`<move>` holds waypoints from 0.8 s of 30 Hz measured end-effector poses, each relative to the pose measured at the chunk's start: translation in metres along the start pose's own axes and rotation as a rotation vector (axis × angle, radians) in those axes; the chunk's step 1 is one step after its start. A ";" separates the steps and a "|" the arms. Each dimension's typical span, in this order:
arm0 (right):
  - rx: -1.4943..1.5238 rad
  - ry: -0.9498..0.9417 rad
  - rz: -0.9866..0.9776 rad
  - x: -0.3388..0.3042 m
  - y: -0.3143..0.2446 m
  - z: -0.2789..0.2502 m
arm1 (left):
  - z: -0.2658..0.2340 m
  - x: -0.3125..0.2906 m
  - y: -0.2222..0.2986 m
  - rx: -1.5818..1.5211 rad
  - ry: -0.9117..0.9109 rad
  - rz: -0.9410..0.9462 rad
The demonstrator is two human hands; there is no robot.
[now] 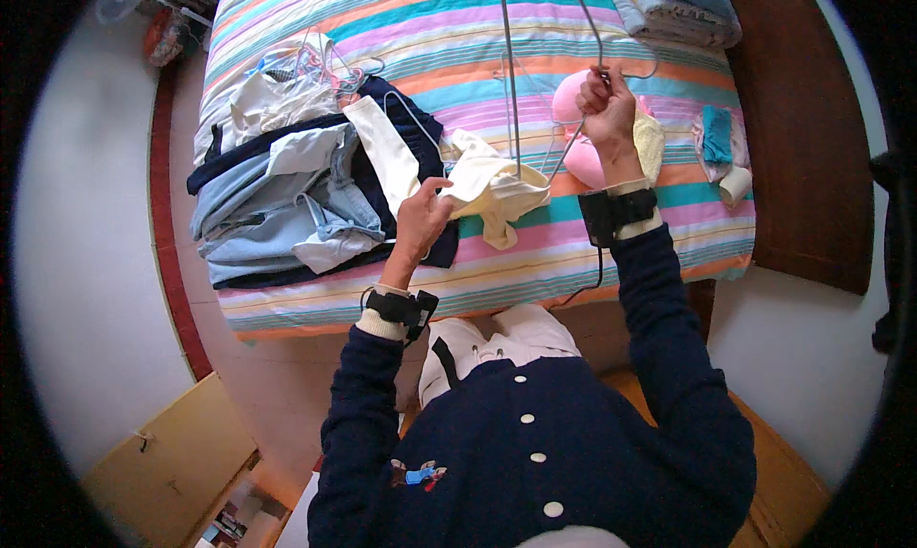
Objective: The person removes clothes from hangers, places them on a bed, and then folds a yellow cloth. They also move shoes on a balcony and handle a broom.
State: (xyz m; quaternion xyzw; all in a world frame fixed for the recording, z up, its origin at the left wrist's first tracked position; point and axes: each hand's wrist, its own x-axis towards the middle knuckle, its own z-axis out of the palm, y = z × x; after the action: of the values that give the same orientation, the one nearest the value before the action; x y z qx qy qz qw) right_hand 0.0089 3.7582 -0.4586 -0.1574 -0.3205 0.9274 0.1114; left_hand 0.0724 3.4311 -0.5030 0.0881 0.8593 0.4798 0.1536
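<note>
My right hand [608, 104] is closed around the neck of a grey wire hanger [509, 70], whose long bar rises toward the top of the view. The hanger's lower corner meets a cream long-sleeved garment [487, 180] above the bed's front part. My left hand [420, 221] pinches the left part of that garment between thumb and fingers. One cream sleeve [380, 147] stretches off to the left over dark cloth. Beneath and beside my right hand lie a pink bra [585, 158] and a pale yellow cloth [648, 147].
A striped bedspread [449, 32] covers the bed. Light blue jeans [277, 214] are heaped on its left, with tangled hangers [330, 70] behind. Folded quilts [673, 13] lie back right; a teal cloth bundle [716, 137] and a white roll [735, 186] sit near the right edge.
</note>
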 end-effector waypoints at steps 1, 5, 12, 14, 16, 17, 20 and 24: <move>-0.007 -0.020 -0.035 -0.001 -0.004 0.004 | 0.000 0.003 0.004 0.070 -0.032 0.012; 0.057 -0.097 -0.032 -0.001 -0.016 0.022 | 0.021 0.008 0.023 0.192 -0.015 0.304; 0.077 0.024 -0.011 -0.013 -0.018 0.042 | 0.062 0.028 0.034 0.444 -0.082 0.304; -0.006 0.096 -0.270 -0.012 -0.041 0.036 | 0.061 0.023 0.023 0.524 -0.169 0.246; -0.001 0.084 -0.458 -0.004 -0.069 0.023 | 0.057 0.013 0.010 0.582 -0.251 0.260; 0.027 0.144 -0.514 0.002 -0.081 0.013 | 0.055 0.007 0.002 0.606 -0.340 0.269; -0.208 0.223 -0.425 0.024 -0.078 -0.024 | 0.044 -0.004 -0.017 0.321 -0.366 0.021; -0.235 0.414 -0.213 0.033 -0.017 -0.090 | -0.002 -0.010 -0.031 0.077 -0.389 -0.355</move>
State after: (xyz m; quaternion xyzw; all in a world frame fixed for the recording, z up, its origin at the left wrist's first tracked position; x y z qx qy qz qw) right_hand 0.0132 3.8313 -0.5221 -0.3212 -0.4109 0.8149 0.2529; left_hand 0.0813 3.4107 -0.5268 0.0325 0.8333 0.3864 0.3941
